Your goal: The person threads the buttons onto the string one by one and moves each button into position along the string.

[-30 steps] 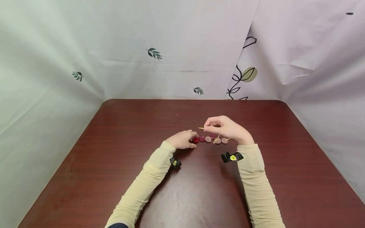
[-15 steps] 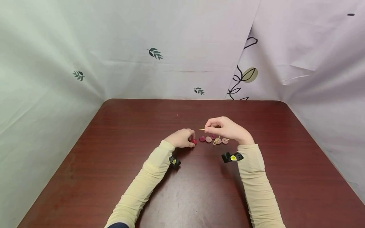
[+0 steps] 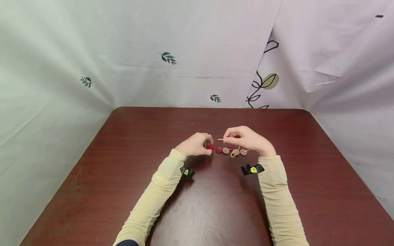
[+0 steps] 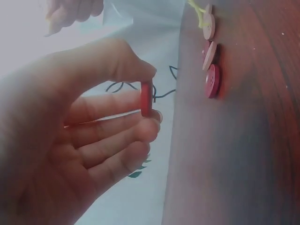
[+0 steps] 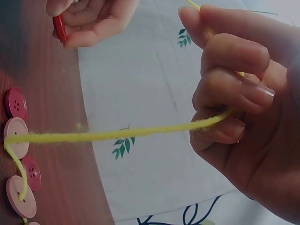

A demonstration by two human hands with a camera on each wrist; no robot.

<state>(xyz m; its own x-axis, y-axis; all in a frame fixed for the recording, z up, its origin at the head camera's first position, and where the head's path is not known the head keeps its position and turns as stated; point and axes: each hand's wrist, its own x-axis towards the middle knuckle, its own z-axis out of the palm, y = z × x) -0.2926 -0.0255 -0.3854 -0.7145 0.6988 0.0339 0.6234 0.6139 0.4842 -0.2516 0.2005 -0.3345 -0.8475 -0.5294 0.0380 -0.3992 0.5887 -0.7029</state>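
Observation:
Between thumb and fingertips my left hand (image 3: 197, 144) pinches a red button (image 4: 146, 98), raised off the table and seen edge-on in the left wrist view. My right hand (image 3: 246, 139) pinches a yellow yarn (image 5: 108, 135) near its tip, and the tip pokes out to the left toward the red button. From the curled fingers the yarn runs down to a pale pink button (image 5: 22, 197) on the table and passes through it. Next to that lie a dark pink button (image 5: 17, 104), another pale pink button (image 3: 225, 150) and a magenta button (image 5: 32, 172).
The buttons lie in a short row on the dark red-brown table (image 3: 197, 205), below the right hand. A pale cloth backdrop (image 3: 191, 44) with leaf prints hangs behind the table. Both forearms wear cream sleeves with a black wrist camera (image 3: 252, 169).
The left hand has taken the red button from the left end of the row and lifted it, first leftward, then up. The right hand has shifted slightly right, still holding the yarn.

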